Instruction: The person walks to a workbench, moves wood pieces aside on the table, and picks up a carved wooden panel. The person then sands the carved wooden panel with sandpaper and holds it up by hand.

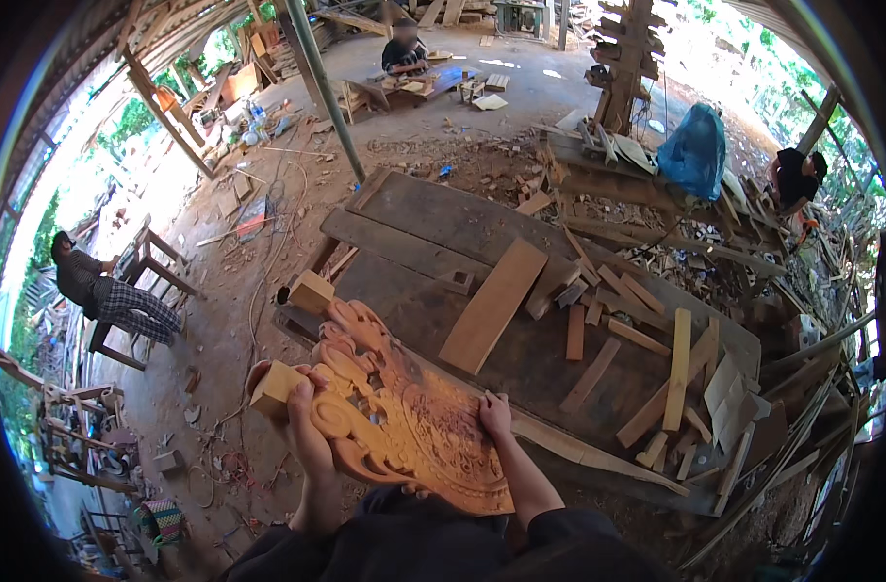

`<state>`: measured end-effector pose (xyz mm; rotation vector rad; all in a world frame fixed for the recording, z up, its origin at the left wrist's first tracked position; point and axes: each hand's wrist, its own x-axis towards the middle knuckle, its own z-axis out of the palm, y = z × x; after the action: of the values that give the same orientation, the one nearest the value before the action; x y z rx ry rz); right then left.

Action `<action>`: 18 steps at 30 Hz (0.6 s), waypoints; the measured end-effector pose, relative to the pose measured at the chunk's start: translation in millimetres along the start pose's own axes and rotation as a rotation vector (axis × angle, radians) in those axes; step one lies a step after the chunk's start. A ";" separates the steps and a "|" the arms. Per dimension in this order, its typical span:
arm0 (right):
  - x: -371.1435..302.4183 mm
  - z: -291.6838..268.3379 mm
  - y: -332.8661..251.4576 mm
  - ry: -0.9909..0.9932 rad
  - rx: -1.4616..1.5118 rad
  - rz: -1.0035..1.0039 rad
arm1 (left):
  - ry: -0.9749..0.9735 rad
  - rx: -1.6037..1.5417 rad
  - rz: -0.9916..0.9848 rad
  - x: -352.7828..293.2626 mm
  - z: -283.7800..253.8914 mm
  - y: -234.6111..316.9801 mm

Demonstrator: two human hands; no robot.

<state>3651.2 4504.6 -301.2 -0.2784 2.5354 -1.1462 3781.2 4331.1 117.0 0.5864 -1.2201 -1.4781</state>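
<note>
An ornately carved wooden panel [414, 412], orange-brown with scrolls and dense relief, is tilted in front of my body at the near edge of the workbench. My left hand [309, 427] is closed round its left side, just by a pale square-ended wooden block [276, 390]. Another square-ended block [311, 292] sticks out at the panel's far left corner. My right hand [495, 414] rests on the panel's right part with the fingers curled in. Whatever those fingers may pinch is too small to make out.
The dark workbench [414, 281] bears a wide board [494, 306] and several loose offcuts. Scrap wood is heaped at the right, near a blue plastic bag [692, 153]. One person [113, 291] sits at the left; others are farther off. A metal post [325, 87] rises beyond the bench.
</note>
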 end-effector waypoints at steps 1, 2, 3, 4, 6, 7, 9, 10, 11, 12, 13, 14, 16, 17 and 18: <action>0.4 -0.4 -0.5 -0.021 0.001 0.085 | 0.003 0.015 -0.001 0.3 -0.2 -0.9; -0.1 -1.5 -0.4 -0.032 0.033 0.022 | -0.015 0.023 0.003 -0.6 -0.9 -1.3; 1.7 -3.4 -0.9 -0.034 -0.024 0.053 | 0.008 0.045 -0.022 -0.2 -0.8 -2.2; 1.2 -5.2 -0.8 -0.033 -0.090 0.117 | 0.002 0.033 -0.027 -0.4 -1.3 -2.4; 2.7 -9.7 -1.4 -0.112 -0.047 0.069 | -0.012 0.024 -0.039 -1.6 -0.8 -2.6; 3.5 -11.6 -2.1 -0.144 -0.022 0.056 | 0.014 0.009 -0.048 -2.1 0.1 -2.6; 2.3 -14.1 -3.2 -0.129 -0.027 0.072 | 0.038 -0.010 -0.055 -2.4 2.4 -2.2; 1.7 -14.8 -3.8 -0.090 -0.093 0.184 | 0.032 -0.005 -0.062 -2.3 3.4 -1.6; 0.8 -15.3 -4.2 -0.098 -0.051 0.108 | 0.026 0.002 -0.069 -2.5 4.2 -0.7; 0.4 -15.9 -4.6 -0.100 -0.070 0.151 | 0.027 0.004 -0.067 -2.9 5.2 0.1; 0.6 -16.4 -4.9 -0.105 -0.075 0.189 | 0.026 0.012 -0.049 -3.2 6.4 0.2; 1.2 -17.5 -4.4 -0.097 -0.083 0.189 | -0.006 0.001 -0.016 -3.1 7.3 0.6; 4.5 -20.5 -1.5 -0.180 0.043 0.143 | 0.022 0.007 -0.023 -2.7 8.0 0.6; 7.5 -21.7 0.6 -0.188 0.079 0.062 | -0.003 -0.016 -0.015 -2.7 8.0 0.1; 12.1 -24.0 3.7 -0.234 -0.009 0.151 | 0.026 -0.003 -0.021 -2.6 7.7 -0.4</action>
<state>3630.6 4519.7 -292.0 -0.2055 2.3143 -0.9846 3775.2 4336.3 118.7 0.6168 -1.1946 -1.4853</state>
